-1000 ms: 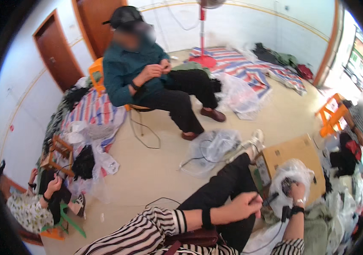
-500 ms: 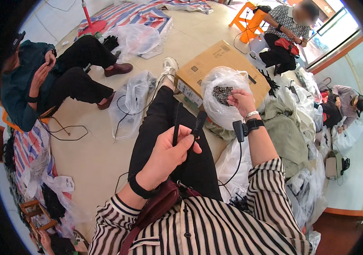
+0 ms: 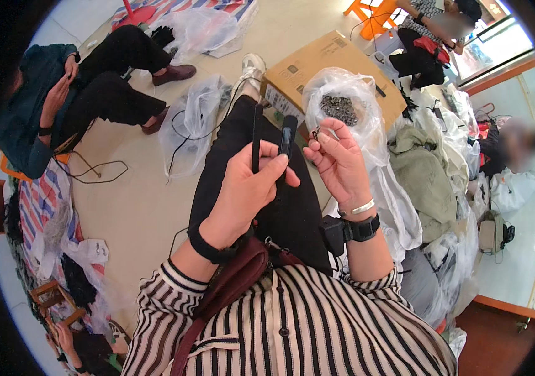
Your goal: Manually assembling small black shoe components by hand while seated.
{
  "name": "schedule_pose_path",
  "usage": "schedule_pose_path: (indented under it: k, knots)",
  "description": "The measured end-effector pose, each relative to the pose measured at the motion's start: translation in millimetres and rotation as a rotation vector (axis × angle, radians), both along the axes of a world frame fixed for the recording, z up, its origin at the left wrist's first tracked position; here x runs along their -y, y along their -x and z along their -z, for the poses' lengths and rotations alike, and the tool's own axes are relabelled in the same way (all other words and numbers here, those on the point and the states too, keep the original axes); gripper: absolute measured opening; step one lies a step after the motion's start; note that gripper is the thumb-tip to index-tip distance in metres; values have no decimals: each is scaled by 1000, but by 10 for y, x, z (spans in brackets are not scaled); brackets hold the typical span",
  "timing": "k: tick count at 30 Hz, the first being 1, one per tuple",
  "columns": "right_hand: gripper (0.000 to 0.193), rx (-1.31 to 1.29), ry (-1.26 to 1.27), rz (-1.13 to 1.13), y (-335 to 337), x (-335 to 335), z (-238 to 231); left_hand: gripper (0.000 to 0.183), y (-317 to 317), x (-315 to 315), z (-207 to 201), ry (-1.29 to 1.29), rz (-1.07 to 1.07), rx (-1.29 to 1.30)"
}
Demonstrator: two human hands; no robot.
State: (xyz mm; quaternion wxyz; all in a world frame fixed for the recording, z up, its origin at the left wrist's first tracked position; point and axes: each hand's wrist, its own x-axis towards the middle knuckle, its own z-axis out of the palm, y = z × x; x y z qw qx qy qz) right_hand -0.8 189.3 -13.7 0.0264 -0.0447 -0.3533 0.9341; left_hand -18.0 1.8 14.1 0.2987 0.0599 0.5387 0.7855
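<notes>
My left hand is closed around a black strap, whose two ends stand up apart from each other above the fingers. The thumb presses on the wider end. Close by on the right, my right hand pinches a small dark metal piece between thumb and fingertips; its exact kind is too small to make out. Beyond that hand, a clear plastic bag holds a heap of small dark metal pieces. The bag rests against the top of a cardboard box.
Seated co-workers are on the left, at the far right and on the right side. Grey-green cloth and white sacks are piled to my right. A clear bag and a black cord lie on the floor.
My right hand has come out of the bag toward my left hand, now pinching a small dark piece. My left hand keeps the strap, and the view has shifted slightly.
</notes>
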Motion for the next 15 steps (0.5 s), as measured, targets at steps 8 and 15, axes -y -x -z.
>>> schedule_pose_path:
  k: [8, 15]
  knots:
    - [21, 55, -213, 41, -218, 270, -278, 40, -84, 38, -24, 62, -63, -100]
    - [19, 79, -251, 110, -304, 175, -290, 46, -171, 46, -40, 105, 3, -372]
